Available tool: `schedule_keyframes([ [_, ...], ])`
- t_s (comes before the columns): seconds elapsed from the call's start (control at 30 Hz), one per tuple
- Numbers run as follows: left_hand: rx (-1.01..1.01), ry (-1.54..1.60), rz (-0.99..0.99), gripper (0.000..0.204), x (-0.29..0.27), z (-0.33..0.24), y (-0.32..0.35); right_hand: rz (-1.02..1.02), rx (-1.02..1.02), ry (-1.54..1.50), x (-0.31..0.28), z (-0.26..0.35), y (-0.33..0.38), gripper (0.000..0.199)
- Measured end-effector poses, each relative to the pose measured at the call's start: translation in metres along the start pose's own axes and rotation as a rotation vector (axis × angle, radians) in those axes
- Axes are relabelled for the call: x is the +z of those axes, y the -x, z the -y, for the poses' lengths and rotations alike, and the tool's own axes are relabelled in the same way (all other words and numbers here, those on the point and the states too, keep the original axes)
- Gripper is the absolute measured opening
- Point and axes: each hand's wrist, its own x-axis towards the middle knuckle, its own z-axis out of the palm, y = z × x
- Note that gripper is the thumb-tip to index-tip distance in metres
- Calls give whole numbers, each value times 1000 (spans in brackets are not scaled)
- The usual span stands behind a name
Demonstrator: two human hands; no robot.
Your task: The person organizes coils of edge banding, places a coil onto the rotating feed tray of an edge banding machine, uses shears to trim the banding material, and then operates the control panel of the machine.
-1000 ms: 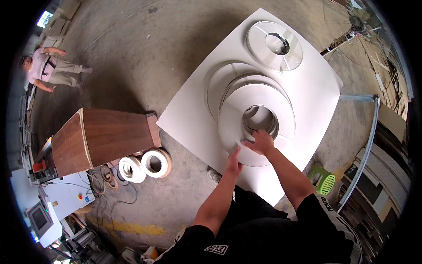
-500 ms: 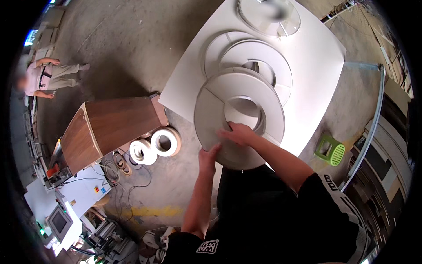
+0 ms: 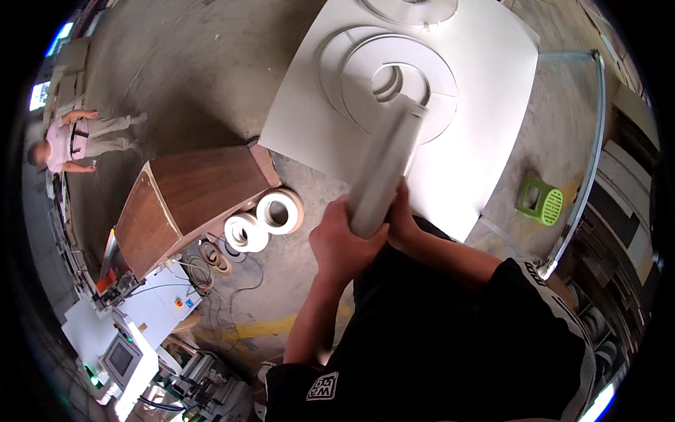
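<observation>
A large grey-white roll of edge banding [image 3: 383, 172] stands almost edge-on in front of me, slightly blurred. My left hand [image 3: 343, 243] is wrapped around its near edge. On the other side, my right hand [image 3: 402, 219] grips the same roll, its fingers partly hidden behind it. Just beyond lie two overlapping flat rolls: a front one [image 3: 441, 91] with a round centre hole and another roll [image 3: 333, 74] partly beneath it. They rest on a white board surface [image 3: 485, 133].
Another roll [image 3: 443, 10] lies at the board's far end. To the left are a brown wooden cabinet [image 3: 204, 197], smaller white rolls [image 3: 266, 211] on the floor, cables and a machine with a screen [image 3: 121, 357]. A person [image 3: 70, 144] stands far left. A green stool [image 3: 550, 206] stands right.
The held roll has been tipped from lying nearly flat to edge-on. My left hand has risen to its edge; my right hand has moved from the centre hole to the side.
</observation>
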Motion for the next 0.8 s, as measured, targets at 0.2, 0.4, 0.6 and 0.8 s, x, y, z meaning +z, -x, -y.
schedule_keyframes([
  [0.2,530,-152,137,66,31,-9,-18,146,-166,-373,-46,-46,31,91],
  [0.4,757,-238,173,71,92,6,-3,46,-338,-309,-93,-84,31,64],
  [0.6,656,-207,211,83,92,39,43,30,-214,-633,-111,-78,62,47],
  [0.8,655,-87,197,77,104,57,65,-73,-221,-362,-131,-89,83,39],
])
